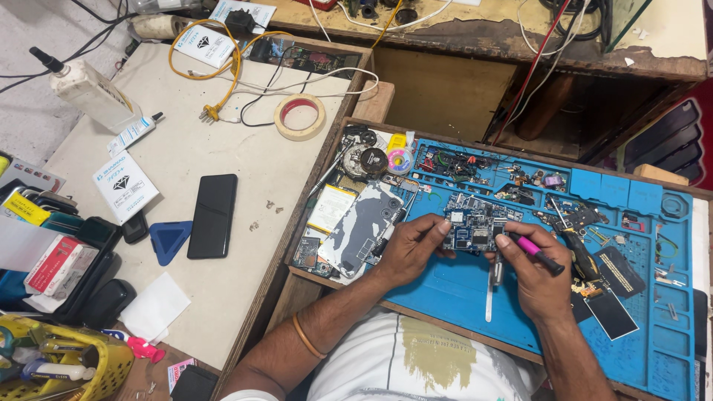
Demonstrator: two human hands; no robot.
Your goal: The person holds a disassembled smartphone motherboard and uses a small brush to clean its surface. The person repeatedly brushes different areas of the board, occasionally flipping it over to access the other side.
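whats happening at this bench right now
A person sits at a workbench over a blue repair mat. Their left hand steadies a small blue circuit board, while their right hand holds a pink-and-black tool with its tip at the board. An opened phone body lies just left of it, and a black phone and a roll of tape sit on the table.

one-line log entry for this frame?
left hand: steadies circuit board | right hand: holds pink-handled tool on board | surface: blue mat
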